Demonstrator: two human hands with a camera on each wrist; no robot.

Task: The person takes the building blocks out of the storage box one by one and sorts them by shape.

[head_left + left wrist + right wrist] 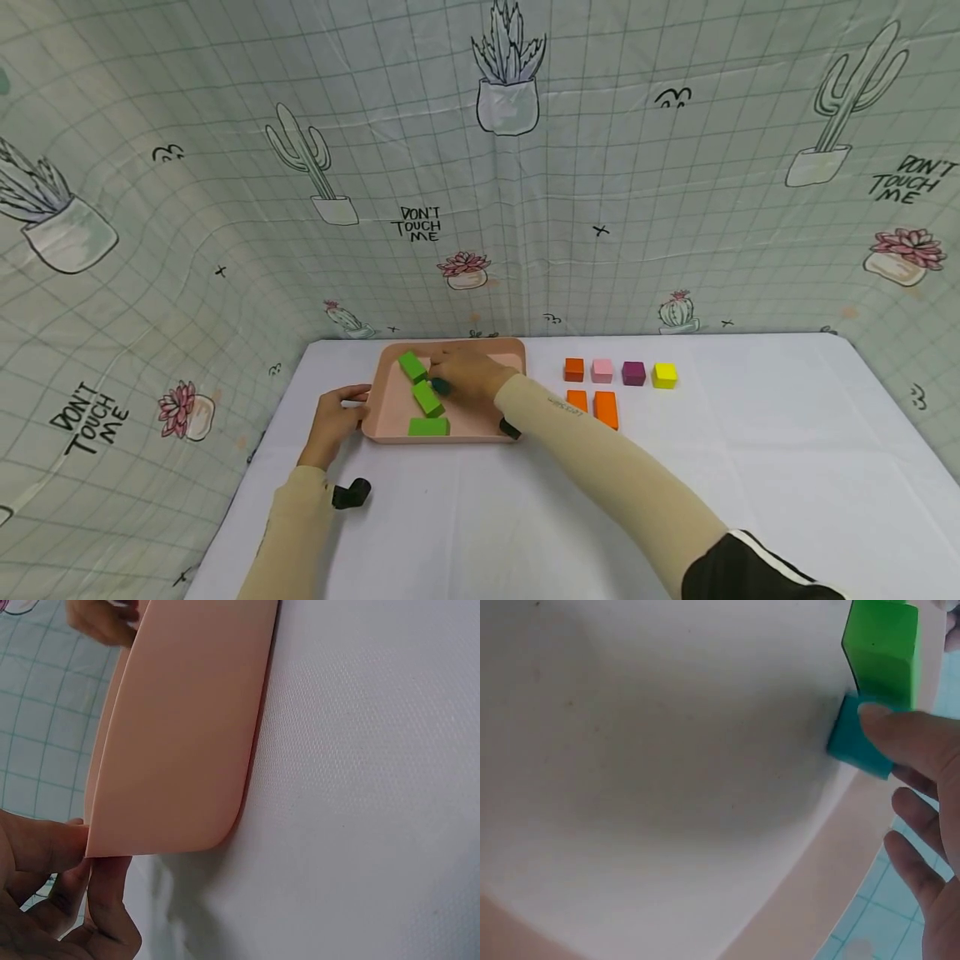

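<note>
A pink tray [480,429] lies on the table, with several green blocks [427,399] along its left part. My left hand [334,421] pinches the tray's left edge; in the left wrist view its thumb and fingers [109,900] grip the rim at a corner. Over the tray, my right hand [468,372] holds a teal block [855,742] between thumb and fingers. That teal block sits right up against the end of a green block [883,645] in the right wrist view. Part of the tray's right side is hidden beneath the right hand and forearm.
Right of the tray stands a row of small cubes: orange [573,369], pink [602,371], purple [633,373] and yellow [664,376]. Two longer orange blocks [606,410] lie in front of them, one partly behind the right sleeve. A patterned cloth [525,192] hangs behind the table.
</note>
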